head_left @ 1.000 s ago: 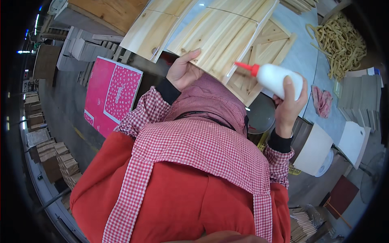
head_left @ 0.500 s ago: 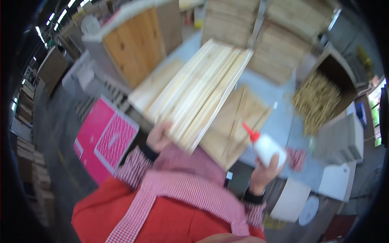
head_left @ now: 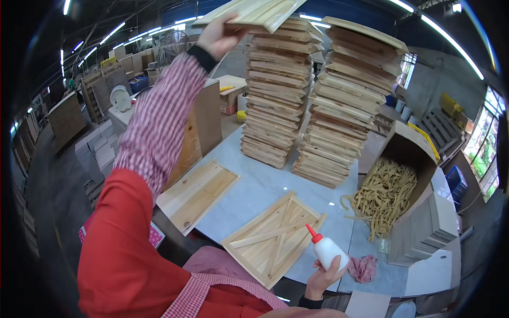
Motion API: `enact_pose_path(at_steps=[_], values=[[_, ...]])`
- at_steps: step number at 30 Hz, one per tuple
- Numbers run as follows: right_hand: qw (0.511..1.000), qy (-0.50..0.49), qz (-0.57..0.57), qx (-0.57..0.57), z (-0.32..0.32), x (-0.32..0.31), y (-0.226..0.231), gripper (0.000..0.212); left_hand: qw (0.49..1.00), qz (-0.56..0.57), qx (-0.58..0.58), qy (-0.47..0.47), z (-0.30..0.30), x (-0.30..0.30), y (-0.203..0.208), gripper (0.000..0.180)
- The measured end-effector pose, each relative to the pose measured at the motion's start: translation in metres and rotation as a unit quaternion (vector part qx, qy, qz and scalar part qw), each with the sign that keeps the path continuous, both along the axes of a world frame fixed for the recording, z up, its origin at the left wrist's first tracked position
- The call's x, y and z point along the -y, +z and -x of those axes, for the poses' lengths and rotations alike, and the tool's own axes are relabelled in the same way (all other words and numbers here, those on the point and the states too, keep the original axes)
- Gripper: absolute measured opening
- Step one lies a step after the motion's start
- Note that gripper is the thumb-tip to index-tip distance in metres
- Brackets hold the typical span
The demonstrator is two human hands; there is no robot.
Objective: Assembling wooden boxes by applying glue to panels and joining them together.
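Note:
My left hand [head_left: 218,40] is raised high at the far side, its fingers closed on the edge of a wooden panel [head_left: 260,13]. That panel is tilted over the top of the left stack of wooden panels [head_left: 277,100]; whether it touches the stack I cannot tell. Low on the right, my right hand [head_left: 321,282] grips a white squeeze bottle [head_left: 331,252] with a red pointed nozzle, aimed up and left. Beside the bottle, a framed wooden panel with crossed slats [head_left: 268,241] lies on the table. Farther left lies a plain wooden panel [head_left: 199,195].
A second tall panel stack [head_left: 342,106] stands right of the first on the pale table [head_left: 233,159]. To the right, a tipped cardboard box [head_left: 419,140] spills tan bands [head_left: 384,191]. Near the bottle are a crumpled pink cloth [head_left: 363,268] and stacked grey boards [head_left: 424,228].
My left hand has carried the wooden panel up and away, from near my body to the far stack. My view has lifted. The right hand still holds the bottle.

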State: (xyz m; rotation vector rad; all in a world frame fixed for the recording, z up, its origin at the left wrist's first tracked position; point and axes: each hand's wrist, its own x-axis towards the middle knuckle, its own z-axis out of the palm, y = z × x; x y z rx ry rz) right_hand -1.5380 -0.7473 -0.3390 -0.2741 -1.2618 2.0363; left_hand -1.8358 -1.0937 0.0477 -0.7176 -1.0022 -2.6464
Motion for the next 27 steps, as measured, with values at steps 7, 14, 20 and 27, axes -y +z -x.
enact_pose_path(at_steps=[7, 14, 20, 27], values=[[0.998, -0.041, 0.032, 0.039, 0.01, -0.011, -0.02, 0.04, 1.0, -0.002, 0.019, 0.012, 0.11, -0.046, 0.053, 0.046], [0.998, -0.041, 0.021, 0.035, 0.017, -0.035, -0.035, 0.037, 0.952, 0.251, 0.013, -0.174, -0.021, -0.031, -0.161, 0.051], [0.995, -0.041, -0.009, 0.085, 0.063, -0.041, -0.043, 0.038, 0.603, 0.76, -0.132, 0.202, -0.222, -0.039, -0.394, 0.051], [0.993, -0.077, 0.012, 0.084, 0.086, -0.027, -0.052, 0.037, 0.592, 0.791, -0.141, 0.068, -0.288, -0.077, -0.486, 0.048]])
